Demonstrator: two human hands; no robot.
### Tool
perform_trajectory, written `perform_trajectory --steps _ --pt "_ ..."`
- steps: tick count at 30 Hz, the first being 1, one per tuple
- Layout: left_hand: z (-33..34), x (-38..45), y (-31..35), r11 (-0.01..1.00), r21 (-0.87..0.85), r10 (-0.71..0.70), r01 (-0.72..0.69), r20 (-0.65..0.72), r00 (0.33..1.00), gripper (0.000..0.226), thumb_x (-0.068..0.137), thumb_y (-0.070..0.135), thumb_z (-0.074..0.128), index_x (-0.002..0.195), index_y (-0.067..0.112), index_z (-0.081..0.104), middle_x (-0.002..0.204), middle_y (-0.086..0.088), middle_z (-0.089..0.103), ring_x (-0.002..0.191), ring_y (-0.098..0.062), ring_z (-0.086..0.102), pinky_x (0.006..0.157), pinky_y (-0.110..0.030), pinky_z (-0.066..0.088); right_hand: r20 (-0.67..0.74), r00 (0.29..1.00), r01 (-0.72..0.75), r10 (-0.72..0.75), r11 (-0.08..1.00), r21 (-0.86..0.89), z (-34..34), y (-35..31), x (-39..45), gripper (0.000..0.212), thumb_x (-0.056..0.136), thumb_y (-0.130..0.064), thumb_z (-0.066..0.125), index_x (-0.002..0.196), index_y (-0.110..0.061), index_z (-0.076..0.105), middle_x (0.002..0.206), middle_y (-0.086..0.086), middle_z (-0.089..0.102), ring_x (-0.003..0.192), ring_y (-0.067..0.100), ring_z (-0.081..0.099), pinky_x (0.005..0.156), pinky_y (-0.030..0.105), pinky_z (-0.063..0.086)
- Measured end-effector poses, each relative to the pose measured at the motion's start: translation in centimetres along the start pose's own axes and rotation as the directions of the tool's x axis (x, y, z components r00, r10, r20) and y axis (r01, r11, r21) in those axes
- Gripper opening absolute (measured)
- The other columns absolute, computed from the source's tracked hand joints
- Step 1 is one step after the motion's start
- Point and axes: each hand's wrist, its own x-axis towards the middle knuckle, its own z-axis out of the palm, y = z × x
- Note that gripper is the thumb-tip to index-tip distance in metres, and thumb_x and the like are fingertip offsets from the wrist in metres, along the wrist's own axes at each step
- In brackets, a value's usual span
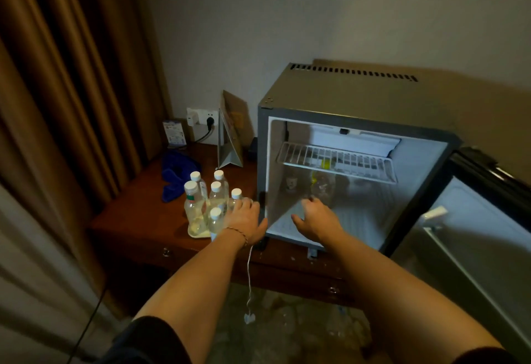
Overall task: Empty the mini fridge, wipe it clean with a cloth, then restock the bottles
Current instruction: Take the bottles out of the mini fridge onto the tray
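- The mini fridge [353, 122] stands open on the desk [138, 220]; one yellow-capped bottle [323, 184] remains under its wire shelf.
- The right hand [314, 220] reaches in, fingers loosely apart, holding nothing.
- The left hand [244, 217] curls around a bottle beside the crowded bottles [205, 200] on the tray; a nudge could topple them.
- The blue cloth [176, 174] lies behind.
- Labels are unreadable.

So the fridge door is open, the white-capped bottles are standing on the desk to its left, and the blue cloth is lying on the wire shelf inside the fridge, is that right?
Not quite. In the head view the blue cloth lies on the desk, behind the white-capped bottles, not on the wire shelf. The rest holds: the fridge door is open and the bottles stand on the desk to its left.
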Motion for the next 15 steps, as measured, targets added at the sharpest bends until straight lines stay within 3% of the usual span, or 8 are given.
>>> perform_trajectory --steps 2,5,8,10,11,13,15 --pt "-0.3 0.5 2.2 0.999 0.013 0.053 -0.053 0.005 0.999 0.055 0.097 0.053 0.038 0.135 0.014 0.043 0.14 -0.013 0.042 0.13 -0.03 0.035 0.105 -0.046 0.039 -0.014 0.999 -0.037 0.037 0.999 -0.006 -0.8 1.6 -0.4 0.055 0.1 -0.047 0.048 0.141 -0.01 0.043 0.15 0.02 0.039 0.127 0.038 0.049 0.101 0.05 0.047" --pt "-0.6 1.6 4.6 0.996 0.01 0.089 -0.089 0.031 0.996 0.059 0.097 0.053 0.036 0.139 0.012 0.041 0.144 -0.013 0.04 0.132 -0.032 0.033 0.106 -0.048 0.038 -0.043 0.995 -0.092 0.092 0.996 0.003 -1.6 3.2 -0.4 0.043 0.099 -0.047 0.049 0.123 -0.012 0.055 0.115 0.014 0.061 0.101 0.032 0.06 0.082 0.042 0.053" --pt "-0.7 3.3 5.9 0.996 -0.003 0.088 -0.088 0.056 0.995 0.065 0.097 0.053 0.035 0.147 0.011 0.034 0.155 -0.012 0.028 0.143 -0.034 0.022 0.111 -0.052 0.033 -0.023 0.987 -0.16 0.16 0.987 -0.004 -1.8 4.1 0.3 0.041 0.099 -0.049 0.047 0.103 -0.01 0.062 0.079 0.007 0.058 0.08 0.027 0.061 0.067 0.035 0.049" --pt "-0.8 4.5 6.3 0.994 -0.015 0.108 -0.107 0.072 0.992 0.067 0.097 0.051 0.037 0.15 0.012 0.028 0.158 -0.009 0.022 0.146 -0.031 0.018 0.112 -0.053 0.031 0.026 0.976 -0.217 0.218 0.976 -0.032 -2.1 4.2 1.4 0.048 0.1 -0.052 0.043 0.116 -0.01 0.061 0.091 0.009 0.062 0.089 0.028 0.061 0.073 0.037 0.051" --pt "-0.8 5.2 6.4 0.993 -0.015 0.121 -0.12 0.074 0.99 0.067 0.096 0.051 0.038 0.151 0.014 0.026 0.158 -0.008 0.022 0.144 -0.03 0.02 0.111 -0.052 0.031 0.041 0.97 -0.239 0.24 0.971 -0.028 -2.2 4.2 2.1 0.051 0.1 -0.052 0.043 0.13 -0.013 0.054 0.113 0.012 0.062 0.102 0.031 0.06 0.081 0.041 0.052" --pt "-0.5 7.1 6.5 0.992 -0.033 0.127 -0.126 0.062 0.99 0.064 0.095 0.049 0.039 0.149 0.016 0.029 0.153 -0.009 0.028 0.14 -0.03 0.025 0.108 -0.049 0.034 0.031 0.969 -0.247 0.246 0.968 0.041 -2.2 4.5 3.9 0.061 0.1 -0.051 0.045 0.151 -0.02 0.032 0.156 0.012 0.033 0.13 0.036 0.046 0.099 0.048 0.048" --pt "-0.3 8.9 6.8 0.994 -0.059 0.1 -0.096 0.062 0.993 0.062 0.095 0.047 0.037 0.148 0.017 0.03 0.151 -0.009 0.03 0.138 -0.03 0.027 0.106 -0.048 0.037 -0.017 0.972 -0.232 0.235 0.967 0.101 -1.9 4.8 5.7 0.067 0.1 -0.05 0.047 0.155 -0.022 0.023 0.164 0.006 0.015 0.138 0.036 0.037 0.104 0.049 0.045"
